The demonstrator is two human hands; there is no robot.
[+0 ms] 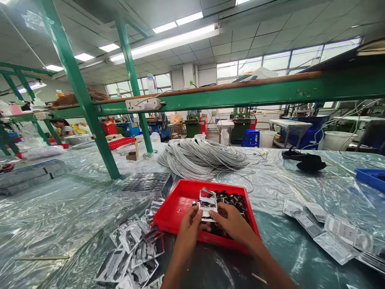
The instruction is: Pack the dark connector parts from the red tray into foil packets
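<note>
Over the red plastic tray [174, 200], my left hand [190, 224] and my right hand [233, 220] together grip a small clear packet [207, 204] with a white panel. Both thumbs press on its lower edge, one from each side. Dark parts show through the packet's clear window; their kind is too small to tell. Small black parts [236, 199] lie heaped in the right side of the tray, partly hidden by my right hand. To the left of the tray, many similar packets [141, 251] lie in a loose pile.
More flat packets [333, 235] spread out at right. Behind the tray lies a big coil of grey cable [201, 158], with a dark stack of flat sleeves [147, 182] to its left. A green post [102, 140] rises from the plastic-covered table. A blue tray [371, 178] stands at far right.
</note>
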